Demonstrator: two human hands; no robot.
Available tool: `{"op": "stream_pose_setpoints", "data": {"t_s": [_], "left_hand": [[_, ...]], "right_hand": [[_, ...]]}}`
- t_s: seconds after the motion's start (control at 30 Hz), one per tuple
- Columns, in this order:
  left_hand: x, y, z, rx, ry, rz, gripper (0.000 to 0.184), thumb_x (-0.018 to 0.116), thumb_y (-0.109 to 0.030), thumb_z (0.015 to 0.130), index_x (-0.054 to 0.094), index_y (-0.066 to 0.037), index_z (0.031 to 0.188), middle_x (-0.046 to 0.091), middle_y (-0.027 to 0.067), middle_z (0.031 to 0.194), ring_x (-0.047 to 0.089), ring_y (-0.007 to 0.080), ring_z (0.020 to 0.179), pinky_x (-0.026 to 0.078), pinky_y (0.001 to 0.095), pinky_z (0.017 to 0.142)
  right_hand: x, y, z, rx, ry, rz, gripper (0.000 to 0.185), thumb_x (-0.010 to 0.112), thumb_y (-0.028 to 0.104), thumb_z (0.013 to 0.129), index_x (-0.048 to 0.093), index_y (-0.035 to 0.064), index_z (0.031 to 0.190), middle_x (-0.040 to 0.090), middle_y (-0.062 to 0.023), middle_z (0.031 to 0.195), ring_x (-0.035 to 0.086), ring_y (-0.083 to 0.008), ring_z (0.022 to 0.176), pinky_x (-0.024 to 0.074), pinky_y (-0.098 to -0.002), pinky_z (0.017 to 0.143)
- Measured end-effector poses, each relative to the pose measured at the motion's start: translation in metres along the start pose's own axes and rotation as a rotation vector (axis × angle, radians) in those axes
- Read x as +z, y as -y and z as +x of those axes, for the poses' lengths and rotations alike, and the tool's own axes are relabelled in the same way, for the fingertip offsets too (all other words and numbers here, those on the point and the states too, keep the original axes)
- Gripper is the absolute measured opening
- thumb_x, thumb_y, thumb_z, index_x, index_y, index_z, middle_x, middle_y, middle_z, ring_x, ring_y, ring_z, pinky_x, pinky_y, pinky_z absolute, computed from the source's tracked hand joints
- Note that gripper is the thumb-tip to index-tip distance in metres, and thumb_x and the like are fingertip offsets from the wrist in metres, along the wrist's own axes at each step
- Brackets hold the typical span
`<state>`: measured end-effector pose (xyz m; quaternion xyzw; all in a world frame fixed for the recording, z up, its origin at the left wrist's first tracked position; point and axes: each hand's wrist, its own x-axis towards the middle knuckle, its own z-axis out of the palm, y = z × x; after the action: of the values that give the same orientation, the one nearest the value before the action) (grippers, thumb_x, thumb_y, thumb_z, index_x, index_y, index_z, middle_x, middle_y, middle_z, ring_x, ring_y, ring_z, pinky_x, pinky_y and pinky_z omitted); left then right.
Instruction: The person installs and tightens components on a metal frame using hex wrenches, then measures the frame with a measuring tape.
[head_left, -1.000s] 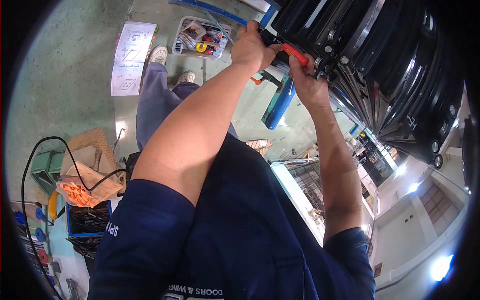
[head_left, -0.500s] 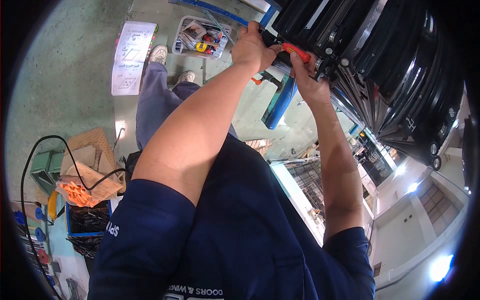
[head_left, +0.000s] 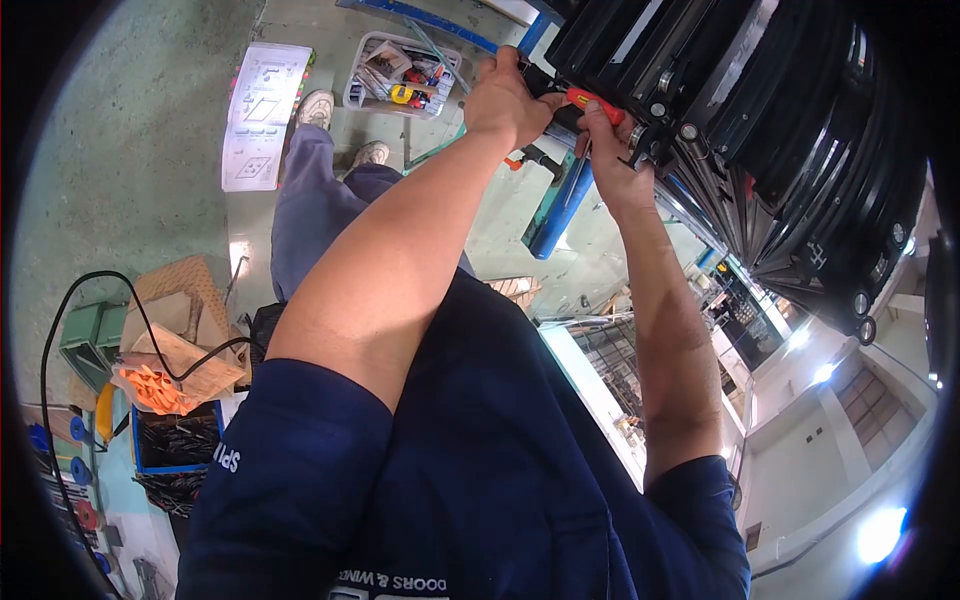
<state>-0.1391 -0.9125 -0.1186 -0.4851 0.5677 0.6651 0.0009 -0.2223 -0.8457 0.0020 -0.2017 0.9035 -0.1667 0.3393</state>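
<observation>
My left hand (head_left: 508, 105) grips the end of a black framed panel (head_left: 590, 60), its thumb stretched toward a red-handled tool (head_left: 596, 104). The tool's handle is red with a small yellow mark; its working end is hidden by the panel and fingers, so its exact kind does not show. Wrapped around that handle is my right hand (head_left: 618, 155), thumb on top. A thin dark rod hangs below the right thumb. Both hands are close together along the lower edge of the stacked black panels, by their round metal fittings.
Blue support bars (head_left: 562, 212) stand under the panels. A clear bin (head_left: 352, 95) of tools lies on the floor, beside printed drawing sheets (head_left: 262, 120). To the lower left are cardboard, a bag of orange pieces (head_left: 158, 388), a blue crate (head_left: 180, 470) and a black cable (head_left: 48, 400).
My right hand and the red-handled tool have shifted and turned very slightly. My left hand stays almost in place. The panels look slightly shifted in view.
</observation>
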Motion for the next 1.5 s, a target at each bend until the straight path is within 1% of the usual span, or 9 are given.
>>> {"op": "stream_pose_setpoints", "data": {"t_s": [0.17, 0.33, 0.47, 0.53, 0.87, 1.17, 1.27, 1.33, 1.5], "left_hand": [[-0.003, -0.002, -0.001, -0.013, 0.027, 0.022, 0.078, 0.084, -0.042, 0.077, 0.043, -0.008, 0.134, 0.054, 0.0183, 0.127, 0.062, 0.0364, 0.116, 0.051, 0.0431, 0.096], [-0.006, -0.005, -0.002, -0.029, 0.049, 0.018, 0.076, 0.083, -0.04, 0.078, 0.043, -0.008, 0.134, 0.054, 0.0185, 0.127, 0.062, 0.0365, 0.116, 0.051, 0.0431, 0.097], [-0.005, -0.003, -0.002, -0.015, 0.039, 0.007, 0.076, 0.083, -0.039, 0.077, 0.043, -0.008, 0.133, 0.055, 0.0188, 0.126, 0.062, 0.037, 0.116, 0.051, 0.0434, 0.097], [-0.002, -0.001, -0.001, -0.009, 0.034, -0.001, 0.076, 0.083, -0.04, 0.077, 0.044, -0.008, 0.133, 0.055, 0.019, 0.125, 0.062, 0.0371, 0.116, 0.051, 0.0435, 0.097], [-0.002, 0.003, 0.0, 0.037, 0.017, -0.029, 0.075, 0.084, -0.043, 0.076, 0.046, -0.007, 0.13, 0.055, 0.0195, 0.123, 0.064, 0.0371, 0.112, 0.052, 0.0437, 0.094], [0.001, 0.001, 0.0, 0.018, -0.004, 0.019, 0.079, 0.086, -0.047, 0.073, 0.044, -0.006, 0.127, 0.059, 0.0179, 0.122, 0.062, 0.0352, 0.112, 0.052, 0.0435, 0.093], [0.002, 0.002, 0.001, 0.026, -0.012, 0.024, 0.08, 0.087, -0.048, 0.072, 0.044, -0.006, 0.126, 0.059, 0.0172, 0.121, 0.062, 0.0348, 0.112, 0.052, 0.0436, 0.093], [0.002, 0.002, 0.001, 0.028, -0.009, 0.016, 0.081, 0.087, -0.048, 0.071, 0.045, -0.007, 0.126, 0.06, 0.0169, 0.12, 0.062, 0.0346, 0.112, 0.052, 0.0438, 0.093], [0.001, -0.001, -0.001, 0.02, -0.027, 0.033, 0.08, 0.087, -0.048, 0.071, 0.045, -0.006, 0.124, 0.061, 0.0171, 0.119, 0.063, 0.0356, 0.112, 0.052, 0.0446, 0.091]], "right_hand": [[0.002, 0.006, 0.0, 0.152, -0.021, 0.181, 0.032, 0.061, 0.037, 0.1, 0.063, 0.0057, 0.103, 0.062, -0.002, 0.081, 0.058, -0.0099, 0.064, 0.0423, -0.0262, 0.059], [0.005, -0.022, 0.004, -0.211, -0.098, -0.284, 0.033, 0.062, 0.033, 0.099, 0.064, 0.0021, 0.108, 0.07, -0.0064, 0.088, 0.067, -0.02, 0.071, 0.0525, -0.0348, 0.074], [0.008, -0.017, 0.004, -0.198, -0.075, -0.15, 0.031, 0.06, 0.034, 0.1, 0.063, 0.0031, 0.103, 0.069, -0.0094, 0.085, 0.067, -0.0211, 0.068, 0.0532, -0.0339, 0.068], [0.002, 0.021, -0.004, 0.385, 0.043, 0.198, 0.032, 0.059, 0.035, 0.1, 0.062, 0.0035, 0.097, 0.068, -0.0122, 0.081, 0.064, -0.0218, 0.062, 0.0522, -0.0326, 0.058], [-0.006, 0.003, 0.006, 0.735, 0.106, 0.958, 0.038, 0.058, 0.04, 0.098, 0.062, 0.0029, 0.09, 0.064, -0.0151, 0.077, 0.062, -0.0239, 0.059, 0.0534, -0.0316, 0.055], [-0.002, 0.005, -0.014, 0.463, 0.018, 0.546, 0.037, 0.055, 0.039, 0.1, 0.06, 0.0022, 0.099, 0.062, -0.0089, 0.075, 0.059, -0.0182, 0.058, 0.0403, -0.0301, 0.048], [-0.003, -0.006, -0.016, 0.107, -0.089, -0.062, 0.031, 0.066, 0.036, 0.095, 0.064, 0.0048, 0.096, 0.067, -0.0087, 0.075, 0.067, -0.0245, 0.062, 0.0525, -0.0381, 0.055], [-0.005, -0.004, -0.018, -0.464, -0.274, -0.709, 0.026, 0.069, 0.03, 0.092, 0.065, 0.0049, 0.096, 0.069, -0.0104, 0.078, 0.069, -0.0308, 0.068, 0.0549, -0.0416, 0.061], [-0.01, -0.011, -0.009, -0.445, -0.211, -0.663, 0.024, 0.07, 0.029, 0.091, 0.067, 0.0066, 0.098, 0.069, -0.0162, 0.083, 0.069, -0.0375, 0.074, 0.0561, -0.044, 0.066]]}}
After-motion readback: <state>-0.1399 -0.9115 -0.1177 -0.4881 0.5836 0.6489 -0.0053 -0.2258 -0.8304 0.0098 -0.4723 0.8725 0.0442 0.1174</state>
